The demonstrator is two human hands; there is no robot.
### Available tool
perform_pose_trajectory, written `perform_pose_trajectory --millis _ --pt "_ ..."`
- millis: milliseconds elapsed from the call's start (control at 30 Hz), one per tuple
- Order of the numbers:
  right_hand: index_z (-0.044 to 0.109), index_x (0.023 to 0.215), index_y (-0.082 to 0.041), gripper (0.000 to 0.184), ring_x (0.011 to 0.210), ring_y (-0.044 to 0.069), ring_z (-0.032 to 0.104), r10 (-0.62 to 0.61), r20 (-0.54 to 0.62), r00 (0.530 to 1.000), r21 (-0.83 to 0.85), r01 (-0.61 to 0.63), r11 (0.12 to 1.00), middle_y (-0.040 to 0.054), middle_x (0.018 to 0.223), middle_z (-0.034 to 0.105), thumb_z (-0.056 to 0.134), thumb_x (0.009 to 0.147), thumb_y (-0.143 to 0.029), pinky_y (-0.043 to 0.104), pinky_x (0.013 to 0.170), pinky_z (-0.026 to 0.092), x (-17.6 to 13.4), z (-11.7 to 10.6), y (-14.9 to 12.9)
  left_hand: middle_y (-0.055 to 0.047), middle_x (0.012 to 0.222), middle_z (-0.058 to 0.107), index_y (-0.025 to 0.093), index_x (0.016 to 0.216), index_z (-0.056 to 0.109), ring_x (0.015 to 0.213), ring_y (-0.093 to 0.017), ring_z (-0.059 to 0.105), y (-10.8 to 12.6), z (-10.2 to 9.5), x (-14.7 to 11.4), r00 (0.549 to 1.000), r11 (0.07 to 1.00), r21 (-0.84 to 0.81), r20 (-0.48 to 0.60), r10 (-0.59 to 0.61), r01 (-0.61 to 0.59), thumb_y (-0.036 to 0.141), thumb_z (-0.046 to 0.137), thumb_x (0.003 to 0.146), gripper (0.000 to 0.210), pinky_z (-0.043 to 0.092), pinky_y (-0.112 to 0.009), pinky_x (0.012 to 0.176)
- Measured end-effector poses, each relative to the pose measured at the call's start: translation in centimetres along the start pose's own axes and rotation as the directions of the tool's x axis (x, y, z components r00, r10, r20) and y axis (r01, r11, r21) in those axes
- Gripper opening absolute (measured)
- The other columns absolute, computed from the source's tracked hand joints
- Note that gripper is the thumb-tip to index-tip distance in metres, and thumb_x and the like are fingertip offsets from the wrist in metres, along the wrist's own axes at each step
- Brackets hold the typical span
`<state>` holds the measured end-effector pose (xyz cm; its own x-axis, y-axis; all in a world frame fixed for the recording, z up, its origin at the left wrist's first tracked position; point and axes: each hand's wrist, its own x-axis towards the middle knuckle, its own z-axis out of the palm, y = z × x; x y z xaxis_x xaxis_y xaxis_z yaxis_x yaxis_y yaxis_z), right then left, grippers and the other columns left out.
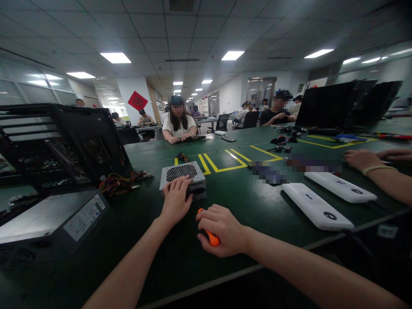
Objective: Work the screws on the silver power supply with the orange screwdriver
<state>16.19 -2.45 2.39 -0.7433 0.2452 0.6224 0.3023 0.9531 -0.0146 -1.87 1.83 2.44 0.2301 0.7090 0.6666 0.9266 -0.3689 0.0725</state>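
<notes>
A small grey computer power supply point(182, 171), with a honeycomb vent on top, sits on the green table in front of me. My left hand point(175, 198) is laid over its near edge, fingers across the top and thumb down by the front face, holding it. Closed around an orange-handled screwdriver point(213, 238) is my right hand point(222, 231). The thin shaft points toward the power supply's near face; whether its tip touches a screw cannot be made out. Behind the power supply lies a short bundle of cables point(183, 157).
At left stand an open black computer case point(96, 148) with loose wires point(119, 183) and a larger power supply point(54, 227). Two white power banks point(317, 206) lie at right, near another person's hands point(363, 163). Monitors point(328, 105) stand behind. Someone sits opposite point(178, 122).
</notes>
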Motion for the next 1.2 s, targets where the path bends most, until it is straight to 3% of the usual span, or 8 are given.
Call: perform_pose_trajectory --millis 133,333,600,833,933,1033,1200 --pt "0.049 0.081 -0.018 0.023 0.066 0.014 0.049 0.002 0.023 1.0 0.036 -0.003 0.999 0.0047 0.084 0.058 0.046 0.079 -0.041 0.029 0.064 0.037 0.0 0.1 0.1 -0.007 0.126 0.051 0.023 0.115 0.047 0.115 -0.024 0.041 0.1 -0.1 0.1 1.0 1.0 0.004 0.008 -0.006 0.006 0.018 0.051 0.076 0.039 0.026 -0.042 0.094" --pt "0.047 0.087 -0.016 0.019 0.065 0.013 0.048 0.095 0.102 0.99 0.056 -0.101 0.993 0.0056 0.087 0.056 0.046 0.07 -0.024 0.026 0.061 0.038 -0.3 0.3 -0.3 -0.006 0.126 0.051 0.022 0.114 0.046 0.115 -0.023 0.042 0.1 -0.2 0.0 1.0 1.0 0.007 -0.001 0.007 -0.007 0.018 0.05 0.076 0.038 0.026 -0.041 0.093" --pt "0.049 0.074 -0.018 0.013 0.068 0.014 0.047 -0.015 0.125 0.992 0.036 0.011 0.999 0.0057 0.085 0.055 0.05 0.073 -0.031 0.029 0.065 0.037 0.1 -0.1 0.1 -0.006 0.125 0.051 0.023 0.113 0.048 0.115 -0.023 0.042 0.2 -0.2 0.0 1.0 1.0 0.008 -0.002 -0.006 0.006 0.018 0.05 0.076 0.038 0.026 -0.041 0.093" --pt "0.044 0.087 -0.017 0.019 0.083 0.016 0.048 0.109 0.105 0.989 0.23 -0.13 0.964 0.0087 0.099 0.052 0.048 0.068 -0.019 0.03 0.076 0.041 -0.5 -1.0 0.4 -0.007 0.124 0.052 0.023 0.111 0.048 0.114 -0.024 0.042 0.0 -0.2 0.1 1.0 1.0 -0.003 0.006 -0.023 0.023 0.017 0.05 0.074 0.038 0.026 -0.042 0.093" --pt "0.047 0.08 -0.018 0.014 0.081 0.016 0.048 0.051 0.188 0.981 0.137 -0.078 0.988 0.0081 0.101 0.052 0.05 0.066 -0.02 0.03 0.075 0.04 -0.6 -0.8 0.5 -0.007 0.125 0.051 0.023 0.113 0.048 0.115 -0.024 0.042 -0.1 -0.2 0.1 1.0 1.0 0.006 0.011 -0.018 0.018 0.017 0.051 0.073 0.04 0.026 -0.042 0.093" --pt "0.049 0.075 -0.018 0.012 0.075 0.016 0.045 -0.014 0.264 0.964 0.027 0.008 1.0 0.0058 0.09 0.055 0.051 0.065 -0.023 0.031 0.072 0.038 -0.6 -0.4 0.5 -0.007 0.126 0.051 0.023 0.114 0.047 0.116 -0.024 0.042 -0.1 -0.1 0.0 1.0 1.0 0.02 0.011 -0.015 0.015 0.018 0.051 0.074 0.041 0.026 -0.042 0.093" --pt "0.049 0.07 -0.018 0.01 0.07 0.015 0.041 -0.042 0.313 0.949 -0.055 0.062 0.997 0.0033 0.077 0.053 0.052 0.064 -0.025 0.03 0.067 0.036 -0.2 -0.2 0.3 -0.007 0.127 0.05 0.023 0.115 0.047 0.116 -0.024 0.041 -0.1 0.0 -0.1 1.0 0.999 0.033 0.008 -0.004 0.004 0.017 0.051 0.074 0.042 0.026 -0.043 0.093"
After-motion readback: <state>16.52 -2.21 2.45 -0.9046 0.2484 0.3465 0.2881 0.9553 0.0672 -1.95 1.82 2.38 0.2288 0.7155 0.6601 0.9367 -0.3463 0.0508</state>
